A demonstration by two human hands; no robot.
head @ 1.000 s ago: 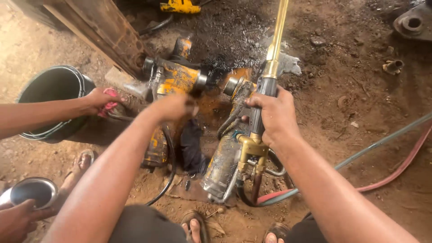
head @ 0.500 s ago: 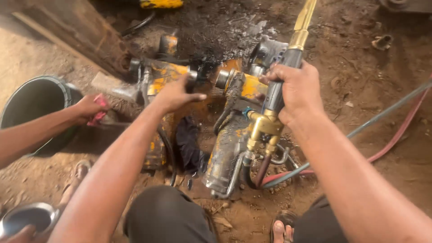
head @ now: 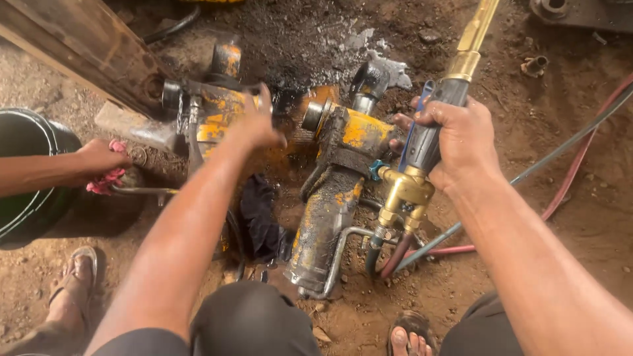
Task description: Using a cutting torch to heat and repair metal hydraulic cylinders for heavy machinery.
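Observation:
My right hand [head: 458, 142] grips the dark handle of a brass gas cutting torch [head: 422, 151], whose long brass tube runs up and out of the top edge. Two hoses leave its brass valve block [head: 402, 198] at the bottom. My left hand [head: 254, 125] reaches forward and rests, fingers bent, on a greasy yellow machine part [head: 214, 115]. A second yellow, oil-stained hydraulic part [head: 333, 191] lies on the dirt between my arms, just left of the torch.
Another person's hand [head: 99, 161] holds a pink rag [head: 105, 181] at the left, beside a dark bucket [head: 30, 175]. Their sandalled foot [head: 72, 287] is at lower left. A red hose [head: 580, 158] and a grey one cross the dirt on the right. A rusty beam [head: 86, 49] lies at upper left.
The view has closed in and tilted down. My right hand has carried the torch to the right. My left hand has stayed on the yellow part. The metal bowl at lower left has left the view.

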